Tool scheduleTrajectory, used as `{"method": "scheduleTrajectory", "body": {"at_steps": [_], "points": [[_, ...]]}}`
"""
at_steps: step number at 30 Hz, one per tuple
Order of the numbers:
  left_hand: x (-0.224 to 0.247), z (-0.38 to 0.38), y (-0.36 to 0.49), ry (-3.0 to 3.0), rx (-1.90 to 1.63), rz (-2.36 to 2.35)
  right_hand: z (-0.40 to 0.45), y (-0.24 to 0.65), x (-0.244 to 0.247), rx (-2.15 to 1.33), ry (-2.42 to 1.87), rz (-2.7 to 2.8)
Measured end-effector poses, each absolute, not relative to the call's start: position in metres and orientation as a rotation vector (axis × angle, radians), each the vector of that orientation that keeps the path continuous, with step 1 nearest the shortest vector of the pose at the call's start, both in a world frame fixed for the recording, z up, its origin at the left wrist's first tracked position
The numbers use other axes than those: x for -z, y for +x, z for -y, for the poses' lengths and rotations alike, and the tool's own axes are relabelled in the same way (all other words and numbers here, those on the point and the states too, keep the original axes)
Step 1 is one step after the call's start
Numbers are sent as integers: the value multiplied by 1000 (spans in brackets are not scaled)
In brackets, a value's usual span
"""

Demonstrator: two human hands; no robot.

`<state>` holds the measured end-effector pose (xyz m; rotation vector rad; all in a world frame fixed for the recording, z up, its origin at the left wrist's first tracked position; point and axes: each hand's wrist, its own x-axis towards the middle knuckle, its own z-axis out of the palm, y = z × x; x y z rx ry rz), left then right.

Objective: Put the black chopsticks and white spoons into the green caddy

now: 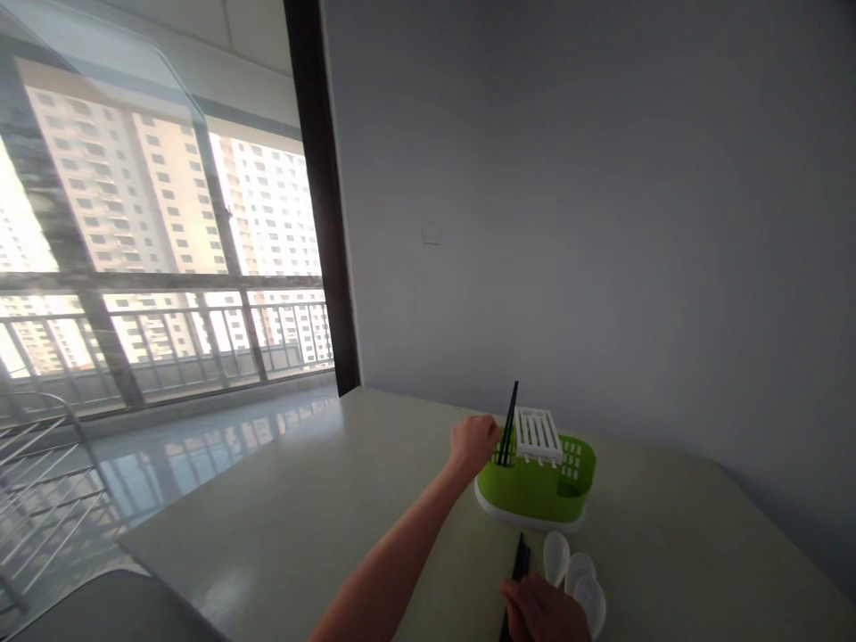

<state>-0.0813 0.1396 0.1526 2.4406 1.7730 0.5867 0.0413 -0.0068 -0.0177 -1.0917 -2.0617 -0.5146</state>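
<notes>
A green cutlery drainer (541, 490) with a white slotted insert (539, 435) stands on a pale table (281, 526). My left hand (473, 444) reaches to the drainer's left side, closed on black chopsticks (509, 426) that stand upright in its left compartment. My right hand (543, 611) rests near the table's front edge, fingers on more black chopsticks (520, 560) lying flat. Three white spoons (573, 571) lie just right of those chopsticks, in front of the drainer.
A grey wall (602, 196) rises behind the table. A large window (160, 250) with a railing is at the left, and a wire rack (40, 499) and a dark chair back (113, 606) sit at lower left.
</notes>
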Motion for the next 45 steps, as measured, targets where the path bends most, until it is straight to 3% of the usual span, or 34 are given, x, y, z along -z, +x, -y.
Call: {"method": "scheduleTrajectory", "body": {"at_steps": [6, 13, 27, 35, 41, 45], "points": [[-86, -57, -122, 2306, -499, -1633, 18, 47, 4, 39, -1282, 1850], [-21, 5, -123, 2341, -222, -1600, 25, 36, -1, -189, -1465, 1903], [-39, -13, -121, 2482, 100, -1835, 25, 38, -7, -232, -1505, 1931], [-48, -28, -148, 2462, 65, -1832, 17, 32, -13, -428, -1579, 1743], [-57, -19, -156, 2425, -385, -1501, -15, 13, -23, -868, -1385, 1516], [-67, -12, -156, 2249, -716, -1238, -23, 3, -54, -885, -1290, 1504]]}}
